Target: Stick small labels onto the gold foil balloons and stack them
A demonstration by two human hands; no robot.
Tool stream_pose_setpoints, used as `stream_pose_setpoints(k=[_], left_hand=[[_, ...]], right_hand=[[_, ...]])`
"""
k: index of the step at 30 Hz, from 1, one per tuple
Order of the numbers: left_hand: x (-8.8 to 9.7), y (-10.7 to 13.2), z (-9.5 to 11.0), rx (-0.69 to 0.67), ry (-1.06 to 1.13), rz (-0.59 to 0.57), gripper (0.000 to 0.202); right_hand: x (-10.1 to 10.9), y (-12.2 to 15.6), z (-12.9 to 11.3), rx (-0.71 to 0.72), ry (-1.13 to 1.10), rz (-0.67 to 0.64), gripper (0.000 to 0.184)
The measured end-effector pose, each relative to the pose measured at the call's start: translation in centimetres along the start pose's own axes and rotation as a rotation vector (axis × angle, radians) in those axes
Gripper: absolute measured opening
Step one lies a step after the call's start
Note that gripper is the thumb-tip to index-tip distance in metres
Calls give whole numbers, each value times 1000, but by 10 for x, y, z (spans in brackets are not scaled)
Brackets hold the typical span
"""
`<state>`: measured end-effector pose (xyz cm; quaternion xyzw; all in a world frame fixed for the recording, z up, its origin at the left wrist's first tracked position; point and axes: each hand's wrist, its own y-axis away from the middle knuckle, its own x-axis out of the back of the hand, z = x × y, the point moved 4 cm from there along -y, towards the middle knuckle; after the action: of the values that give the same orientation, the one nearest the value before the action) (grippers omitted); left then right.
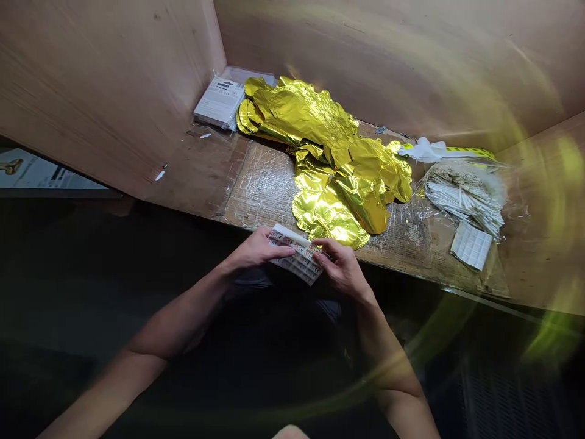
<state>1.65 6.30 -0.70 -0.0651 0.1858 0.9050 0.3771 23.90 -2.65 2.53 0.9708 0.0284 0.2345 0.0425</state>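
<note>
A white sheet of small printed stickers [295,253] is held between both hands at the near edge of the wooden bench [269,183]. My left hand [256,250] grips its left side, fingers laid across the top. My right hand [340,265] pinches its right end with thumb and fingers closed. Just beyond the sheet lies a heap of shiny gold foil balloons [329,152], flat and uninflated.
A stack of white printed packets [219,100] sits in the back left corner. To the right lie a bundle of white sticks [466,198] in clear plastic, another white sticker sheet [471,245] and a white-and-yellow ribbon [443,151]. Wooden walls enclose the bench.
</note>
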Motion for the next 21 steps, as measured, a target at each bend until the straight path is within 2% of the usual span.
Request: stream_pose_setpoints(k=[2, 6, 9, 13, 16, 21], left_hand=[[-2, -1, 1, -49, 40, 72, 43], [-10, 1, 2, -107, 54, 143, 43], [-12, 3, 4, -112, 52, 153, 43], [-9, 5, 3, -104, 53, 149, 43], [-9, 5, 4, -103, 52, 141, 41], [-12, 6, 3, -84, 60, 135, 40]], right_hand=[[-1, 0, 2, -31, -37, 11, 36], [-6, 2, 11, -127, -225, -12, 39], [-5, 1, 11, -118, -177, 24, 39], [-1, 1, -2, 113, 68, 139, 29], [-1, 3, -8, 312, 187, 167, 26], [-4, 8, -7, 469, 390, 175, 30]])
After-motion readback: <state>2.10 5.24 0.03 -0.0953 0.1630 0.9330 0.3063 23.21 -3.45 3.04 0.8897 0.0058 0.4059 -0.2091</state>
